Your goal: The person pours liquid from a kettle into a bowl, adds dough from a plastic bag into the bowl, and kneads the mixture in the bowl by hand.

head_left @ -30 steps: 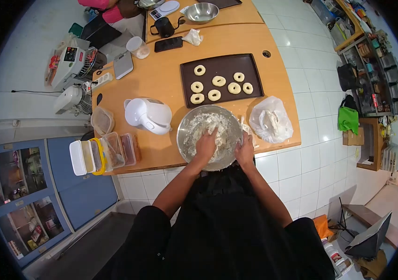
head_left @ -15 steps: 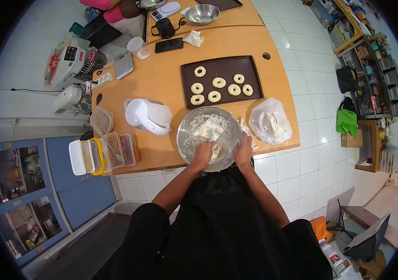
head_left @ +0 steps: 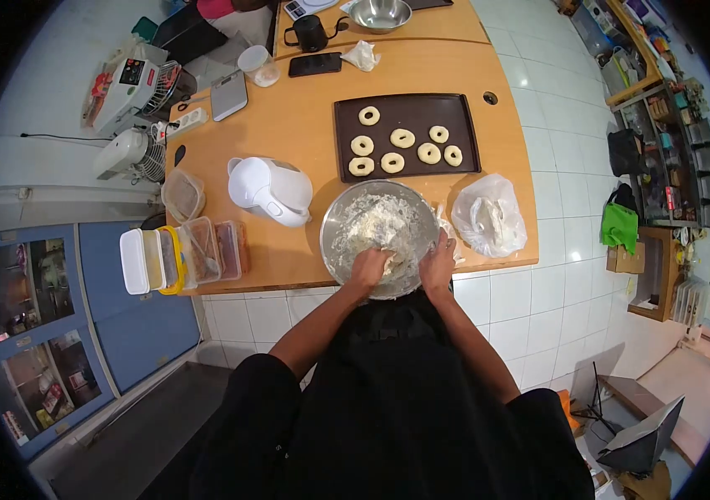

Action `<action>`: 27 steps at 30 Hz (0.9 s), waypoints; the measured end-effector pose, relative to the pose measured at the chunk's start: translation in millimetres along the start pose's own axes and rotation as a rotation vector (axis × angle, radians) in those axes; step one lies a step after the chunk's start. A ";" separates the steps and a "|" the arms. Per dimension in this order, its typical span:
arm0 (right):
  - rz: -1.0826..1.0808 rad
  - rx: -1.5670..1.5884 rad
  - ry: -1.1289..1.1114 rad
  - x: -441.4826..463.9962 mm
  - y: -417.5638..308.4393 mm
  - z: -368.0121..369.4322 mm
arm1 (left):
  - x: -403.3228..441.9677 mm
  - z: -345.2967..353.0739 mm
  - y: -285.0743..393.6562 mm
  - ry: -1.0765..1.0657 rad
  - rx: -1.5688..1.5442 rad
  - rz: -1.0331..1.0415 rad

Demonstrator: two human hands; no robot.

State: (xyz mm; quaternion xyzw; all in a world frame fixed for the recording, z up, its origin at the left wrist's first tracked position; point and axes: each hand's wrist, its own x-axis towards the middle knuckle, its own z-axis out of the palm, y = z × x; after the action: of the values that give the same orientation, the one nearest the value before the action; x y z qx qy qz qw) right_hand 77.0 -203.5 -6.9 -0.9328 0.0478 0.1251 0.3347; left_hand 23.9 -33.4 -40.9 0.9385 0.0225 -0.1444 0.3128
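Drawn toward seven o'clock, the left hand (head_left: 367,269) curled, grip hidden, in likely soft dough (head_left: 380,223) as the half-closed right hand (head_left: 437,266) held the bowl (head_left: 334,254) by its handy four-o'clock rim.

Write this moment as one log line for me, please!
left hand: in floury mix, grip unclear | right hand: holding bowl by rim | nearby: dough rings on tray, white kettle, plastic bag

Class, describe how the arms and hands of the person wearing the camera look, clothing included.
Loose black sleeves end around the elbows, matching the black garment on the torso. The forearms are bare. The left hand and right hand look ungloved; no watch shows.
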 end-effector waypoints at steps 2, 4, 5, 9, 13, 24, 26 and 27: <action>-0.057 -0.012 0.024 0.8 7.0 3.0 | 5.3 -2.4 -4.5 0.037 -0.035 -0.018; -0.072 -0.012 0.022 3.2 5.7 2.9 | 7.8 -19.5 5.1 0.056 -0.093 -0.061; -0.055 -0.010 0.003 3.7 4.0 0.8 | 5.8 -24.6 11.6 0.013 -0.072 -0.079; -0.055 0.010 0.005 2.0 6.5 1.2 | -22.2 -8.1 15.9 -0.078 0.039 0.012; -0.014 0.008 -0.008 2.7 -1.4 -4.3 | -31.1 -6.2 12.2 -0.177 -0.009 0.099; -0.071 0.007 -0.063 0.7 0.2 -9.9 | 19.1 15.6 -13.4 0.127 0.072 -0.009; -0.074 0.013 -0.059 -0.8 -0.1 -9.4 | 26.7 20.0 -20.7 0.144 0.040 -0.061; -0.077 0.013 -0.054 0.3 0.0 -11.1 | 30.7 15.6 -17.4 0.154 0.022 -0.105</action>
State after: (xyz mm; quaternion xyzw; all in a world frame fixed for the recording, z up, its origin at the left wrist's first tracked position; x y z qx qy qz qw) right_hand 79.5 -210.6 1.3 -0.9280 0.0035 0.1371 0.3463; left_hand 47.0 -30.1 -71.7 0.9477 0.0942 -0.0882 0.2920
